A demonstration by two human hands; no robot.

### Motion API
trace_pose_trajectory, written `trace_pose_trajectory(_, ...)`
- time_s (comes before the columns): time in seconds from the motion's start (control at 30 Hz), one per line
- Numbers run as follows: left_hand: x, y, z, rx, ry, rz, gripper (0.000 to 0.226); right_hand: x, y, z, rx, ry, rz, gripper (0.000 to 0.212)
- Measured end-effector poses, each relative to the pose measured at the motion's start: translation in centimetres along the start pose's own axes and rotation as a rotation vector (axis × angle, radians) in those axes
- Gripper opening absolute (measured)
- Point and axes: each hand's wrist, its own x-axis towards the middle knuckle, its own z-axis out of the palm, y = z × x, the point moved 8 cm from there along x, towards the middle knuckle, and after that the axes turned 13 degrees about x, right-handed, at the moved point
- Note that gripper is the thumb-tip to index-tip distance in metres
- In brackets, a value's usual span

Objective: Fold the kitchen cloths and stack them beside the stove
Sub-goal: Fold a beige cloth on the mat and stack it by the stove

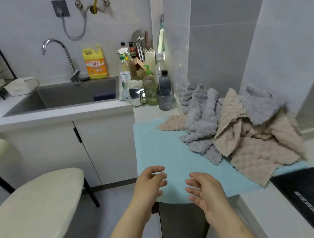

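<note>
Several kitchen cloths, grey and beige, are found heaped loose and crumpled on a pale blue mat. None is seen folded, and no stack is seen beside the stove. The task is therefore judged to be at its outset, with every cloth left to be folded and stacked.

The heap is placed on the far right part of the mat, against the wall. One beige cloth is draped toward the mat's near right edge, just beside the stove.

The left hand and the right hand are held over the near left part of the mat, near each other, with fingers loosely spread and nothing held. Both are apart from the heap, which lies to their right and farther off; the right hand is the nearer. Whether either hand touches the mat cannot be told.

Beyond, bottles are grouped at the far end of the counter, and a sink is set to the left.
</note>
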Motion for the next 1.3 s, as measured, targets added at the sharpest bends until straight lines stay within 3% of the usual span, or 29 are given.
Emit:
trace_pose_trajectory(0.27, 10.9, 4.7, 0.3, 0.059, -0.019, 0.016, 0.013, 10.1, -4.0, 3.9, -0.038, 0.018, -0.044, 0.009)
trace_pose_trajectory(0.43, 17.1, 5.3, 1.3, 0.110, -0.057, 0.034, 0.014, 14.3, -4.4, 3.2, -0.074, 0.152, -0.093, 0.012)
trace_pose_trajectory(0.53, 21.5, 5.2, 2.1, 0.312, -0.040, 0.114, 0.021, 16.3, -4.9, 2.9, -0.267, 0.232, -0.207, 0.008)
trace_pose_trajectory(0.63, 26.0, 6.7, 3.1, 0.593, -0.021, 0.291, 0.032, 18.0, -5.0, 3.9, -0.453, 0.313, -0.278, 0.030)
trace_pose_trajectory(0.77, 30.9, 7.3, 5.3, 0.811, -0.268, 0.425, 0.046, 19.7, -4.7, 5.5, -0.574, 0.403, -0.312, 0.056)
trace_pose_trajectory(0.87, 32.7, 7.0, 6.4, 0.988, -0.440, 0.483, 0.050, 19.5, -4.6, 5.9, -0.588, 0.503, -0.318, 0.058)
trace_pose_trajectory(0.97, 33.0, 7.4, 6.5, 1.080, -0.465, 0.563, 0.041, 18.9, -4.2, 6.4, -0.674, 0.580, -0.326, 0.059)
trace_pose_trajectory(1.13, 32.4, 8.8, 5.8, 0.937, -0.522, 0.622, 0.013, 18.3, -3.2, 7.2, -0.730, 0.592, -0.294, 0.063)
trace_pose_trajectory(1.3, 30.9, 12.6, 3.1, 0.422, -0.530, 0.518, 0.012, 17.8, -4.1, 7.1, -0.562, 0.573, -0.304, 0.058)
